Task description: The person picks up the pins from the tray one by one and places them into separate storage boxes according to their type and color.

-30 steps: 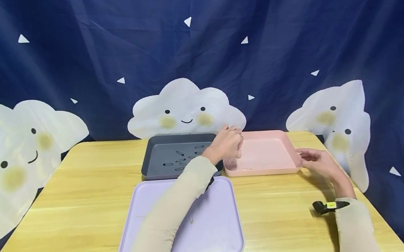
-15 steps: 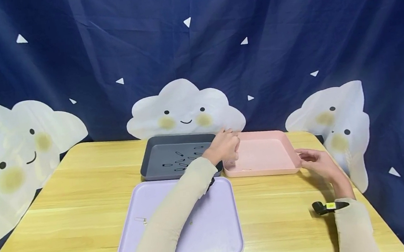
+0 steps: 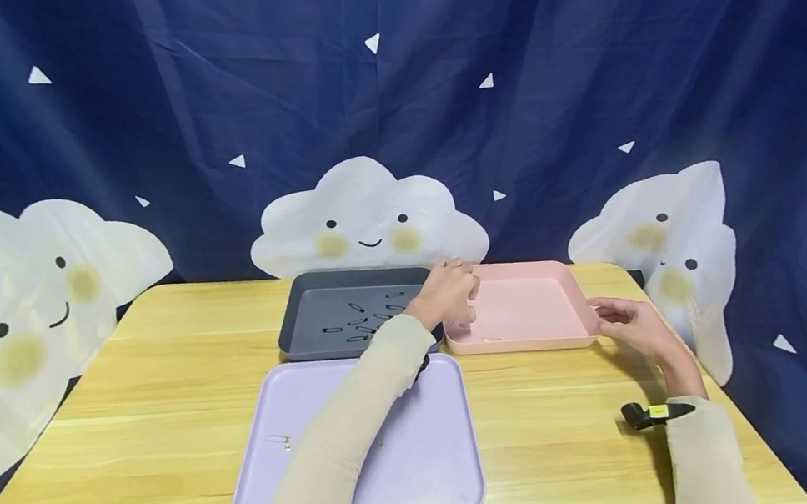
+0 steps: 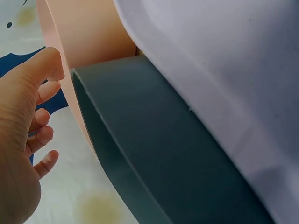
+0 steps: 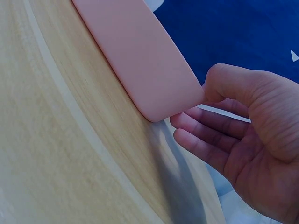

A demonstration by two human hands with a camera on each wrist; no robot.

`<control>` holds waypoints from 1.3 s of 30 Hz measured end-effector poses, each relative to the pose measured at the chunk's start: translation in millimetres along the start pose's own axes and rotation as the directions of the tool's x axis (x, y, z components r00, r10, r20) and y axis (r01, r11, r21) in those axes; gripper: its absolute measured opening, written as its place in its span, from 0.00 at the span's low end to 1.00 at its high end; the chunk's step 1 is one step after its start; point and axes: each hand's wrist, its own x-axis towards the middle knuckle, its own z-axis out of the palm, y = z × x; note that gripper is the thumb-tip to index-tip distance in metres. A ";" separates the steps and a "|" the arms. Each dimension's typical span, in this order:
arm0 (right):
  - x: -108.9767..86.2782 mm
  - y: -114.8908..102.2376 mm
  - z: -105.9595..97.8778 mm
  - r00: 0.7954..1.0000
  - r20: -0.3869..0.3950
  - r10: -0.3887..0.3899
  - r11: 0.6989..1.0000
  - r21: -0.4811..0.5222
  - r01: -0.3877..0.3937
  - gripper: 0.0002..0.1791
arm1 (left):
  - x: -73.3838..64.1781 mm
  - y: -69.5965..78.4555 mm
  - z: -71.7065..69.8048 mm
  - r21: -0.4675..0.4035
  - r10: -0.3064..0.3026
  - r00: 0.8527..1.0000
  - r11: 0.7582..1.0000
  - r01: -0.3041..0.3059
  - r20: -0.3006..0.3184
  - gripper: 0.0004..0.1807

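Observation:
My left hand [image 3: 448,293] hovers over the left end of the pink tray [image 3: 531,303], near where it meets the dark grey tray [image 3: 312,309]. In the left wrist view its fingers [image 4: 43,136] are loosely bent, and nothing shows between them. My right hand [image 3: 635,326] holds the pink tray's right front corner, thumb at the wall and fingers beneath, as the right wrist view shows. Small gold pins [image 3: 491,339] lie by the pink tray's front wall. Several black safety pins [image 3: 333,329] are scattered in the grey tray.
In front lies a lilac tray [image 3: 432,488], partly covered by my left sleeve [image 3: 325,472]. A gold safety pin [image 3: 279,441] rests on its left side. All trays stand on a wooden table [image 3: 131,437], with a dark blue cloud-patterned curtain [image 3: 533,17] behind.
My left hand has shifted slightly left and lowered over the pink tray, its fingers loosening. The right hand stays at the tray's corner. More of the gold pin on the lilac tray shows.

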 end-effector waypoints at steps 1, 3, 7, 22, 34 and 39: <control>0.0 0.1 0.4 1.000 -0.002 -0.001 1.000 0.004 0.001 0.28 | -0.1 0.1 0.7 0.001 -0.001 1.000 1.000 0.001 0.004 0.09; 0.0 0.1 0.8 1.000 0.000 -0.008 1.000 0.013 0.008 0.28 | -0.7 0.2 1.2 0.002 0.000 1.000 1.000 0.000 0.007 0.10; 0.4 0.5 0.9 1.000 0.000 -0.017 1.000 0.014 0.017 0.28 | -1.5 -0.6 1.3 -0.003 0.004 1.000 1.000 -0.004 0.004 0.11; 1.4 -0.6 0.1 1.000 0.015 -0.010 0.999 -0.047 0.011 0.29 | -14.3 -11.7 -9.1 -0.067 -0.001 0.998 0.998 -0.004 -0.066 0.11; 1.1 2.0 -0.2 1.000 0.003 -0.026 0.998 -0.056 0.026 0.29 | -56.1 -28.2 -36.8 -0.066 0.071 0.991 0.995 -0.079 -0.116 0.10; -0.1 1.7 -1.2 0.999 0.006 -0.044 0.997 -0.070 0.044 0.29 | -82.2 -41.0 -43.2 -0.122 0.116 0.982 0.983 -0.135 -0.150 0.09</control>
